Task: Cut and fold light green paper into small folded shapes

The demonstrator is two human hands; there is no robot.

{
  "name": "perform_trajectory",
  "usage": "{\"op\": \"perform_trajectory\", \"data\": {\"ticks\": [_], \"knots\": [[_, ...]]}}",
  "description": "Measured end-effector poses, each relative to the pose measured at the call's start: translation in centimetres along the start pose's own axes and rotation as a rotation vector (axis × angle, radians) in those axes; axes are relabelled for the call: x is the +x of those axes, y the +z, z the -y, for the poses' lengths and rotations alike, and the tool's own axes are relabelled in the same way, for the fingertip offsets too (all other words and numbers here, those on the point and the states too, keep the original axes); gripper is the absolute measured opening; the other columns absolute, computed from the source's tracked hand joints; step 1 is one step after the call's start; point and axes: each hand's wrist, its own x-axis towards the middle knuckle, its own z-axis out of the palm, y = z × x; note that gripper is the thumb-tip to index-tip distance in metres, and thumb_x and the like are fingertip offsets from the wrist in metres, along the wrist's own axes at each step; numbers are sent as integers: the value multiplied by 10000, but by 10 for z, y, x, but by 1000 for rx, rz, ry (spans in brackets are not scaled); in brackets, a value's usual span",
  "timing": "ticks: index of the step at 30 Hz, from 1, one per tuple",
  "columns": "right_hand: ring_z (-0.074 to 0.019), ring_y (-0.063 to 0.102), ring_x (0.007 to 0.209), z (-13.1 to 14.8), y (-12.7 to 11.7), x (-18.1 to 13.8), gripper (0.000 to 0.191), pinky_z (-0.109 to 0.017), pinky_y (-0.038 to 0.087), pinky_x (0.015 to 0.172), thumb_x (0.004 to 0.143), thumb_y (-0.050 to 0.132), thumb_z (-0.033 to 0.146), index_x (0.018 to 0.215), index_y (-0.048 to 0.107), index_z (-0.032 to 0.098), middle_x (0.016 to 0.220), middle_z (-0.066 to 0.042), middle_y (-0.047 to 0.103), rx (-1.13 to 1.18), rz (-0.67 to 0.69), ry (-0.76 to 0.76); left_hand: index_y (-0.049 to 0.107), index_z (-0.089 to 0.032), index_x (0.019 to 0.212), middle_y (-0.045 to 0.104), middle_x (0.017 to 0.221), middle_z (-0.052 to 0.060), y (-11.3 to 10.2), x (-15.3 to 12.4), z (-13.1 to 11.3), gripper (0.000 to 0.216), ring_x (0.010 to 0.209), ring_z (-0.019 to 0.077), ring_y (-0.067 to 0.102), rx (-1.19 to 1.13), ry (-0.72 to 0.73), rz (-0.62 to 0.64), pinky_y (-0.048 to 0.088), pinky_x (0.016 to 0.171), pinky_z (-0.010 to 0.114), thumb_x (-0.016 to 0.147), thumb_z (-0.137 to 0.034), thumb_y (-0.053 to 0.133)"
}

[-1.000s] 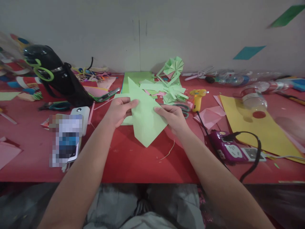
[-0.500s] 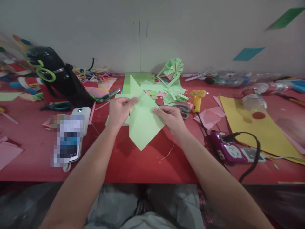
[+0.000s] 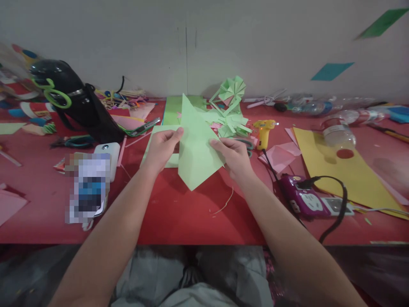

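Observation:
A light green folded paper (image 3: 195, 147), pointed at its top and bottom, is held up above the red table (image 3: 179, 213). My left hand (image 3: 162, 147) pinches its left edge. My right hand (image 3: 233, 157) pinches its right edge. Under the left hand another light green sheet (image 3: 159, 147) lies flat on the table. Behind the held paper stands a pile of folded green paper pieces (image 3: 231, 108).
A yellow glue gun (image 3: 264, 132) and scissors (image 3: 247, 145) lie right of my hands. A purple power strip (image 3: 306, 200) with a black cable, a yellow sheet (image 3: 335, 170) and a plastic bottle (image 3: 338, 134) are further right. A phone and white box (image 3: 96, 170) lie left.
The green paper has been lifted and turned more upright, its top point now higher and further right. Both hands kept their hold and shifted slightly.

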Motion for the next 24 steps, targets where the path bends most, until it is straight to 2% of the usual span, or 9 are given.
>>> {"op": "perform_trajectory", "data": {"ticks": [3, 5, 10, 13, 17, 19, 21, 24], "knots": [[-155, 644, 649, 1, -1, 0, 209, -301, 503, 600, 715, 813, 440, 755, 773, 239, 773, -25, 732, 10, 0, 23, 683, -161, 808, 717, 783, 61, 3, -3, -1, 394, 693, 177, 672, -108, -84, 174, 548, 635, 289, 750, -541, 772], [-167, 657, 667, 1, -2, 0, 225, -308, 515, 605, 706, 818, 454, 759, 771, 240, 792, -32, 740, 1, 11, 32, 697, -162, 892, 741, 870, 75, 4, -4, 0, 365, 759, 197, 692, -131, -91, 213, 551, 671, 301, 730, -468, 812], [-179, 666, 682, 3, -2, -1, 255, -313, 523, 609, 694, 821, 481, 757, 766, 239, 797, -36, 741, -16, 37, 39, 712, -172, 954, 753, 908, 64, 4, -5, 1, 339, 783, 193, 698, -178, -92, 200, 559, 718, 314, 720, -386, 832], [-167, 645, 657, 3, -1, -1, 253, -307, 504, 595, 701, 815, 481, 745, 764, 238, 763, -25, 723, -42, 27, 24, 712, -159, 877, 745, 864, 59, 2, -3, 1, 313, 740, 166, 678, -143, -70, 146, 553, 694, 290, 721, -403, 830], [-143, 610, 628, 1, -2, 1, 231, -290, 475, 574, 700, 819, 453, 734, 767, 230, 724, -13, 694, -51, 7, -14, 647, -154, 711, 684, 712, 27, 1, -1, 1, 357, 604, 122, 597, 34, -11, 16, 489, 559, 241, 702, -460, 832], [-141, 607, 620, 2, -2, 1, 219, -289, 475, 573, 704, 818, 444, 733, 766, 233, 720, -12, 694, -44, -1, -14, 624, -161, 703, 648, 669, 9, 1, -1, 0, 375, 581, 112, 574, 51, 24, -8, 467, 541, 230, 711, -480, 821], [-149, 623, 627, 4, -2, 1, 213, -295, 490, 584, 705, 818, 441, 736, 765, 237, 731, -16, 708, -25, 1, 4, 652, -176, 814, 678, 738, 18, 2, -2, -2, 364, 659, 138, 629, -23, 17, 47, 506, 610, 245, 725, -492, 809], [-166, 658, 656, 6, -2, -2, 234, -307, 519, 605, 692, 829, 455, 747, 773, 235, 763, -32, 733, -1, 49, 42, 668, -206, 1037, 735, 916, 61, 5, -7, -5, 434, 866, 223, 706, -168, -65, 201, 559, 762, 324, 732, -483, 807]]}}
